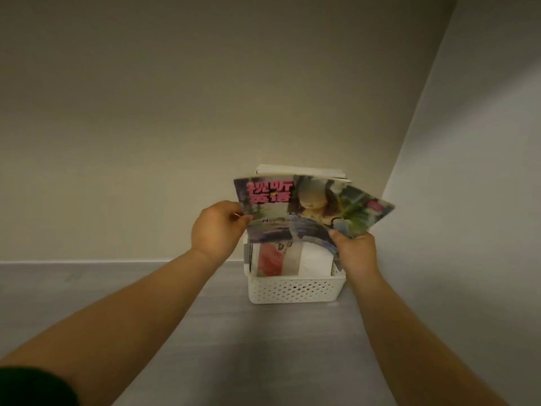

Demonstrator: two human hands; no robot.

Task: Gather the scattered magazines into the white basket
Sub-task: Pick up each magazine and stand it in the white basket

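the magazine (310, 206) is showing big pink characters, "视听英语", at the upper left of its cover; a thin line of print below is starting with "n" and is too blurred to read. it is hanging just above the white basket (295, 288), cover facing the camera, long axis running left to right with the right end dipping and the sheet bowing a little. the left hand (216, 230) is pinching the left edge with curled fingers. the right hand (355, 253) is gripping the lower right edge, thumb on the cover. both forearms are reaching forward. other magazines (278, 259) are standing upright in the basket, which is sitting on the grey floor (205, 317) against the wall (175, 112).
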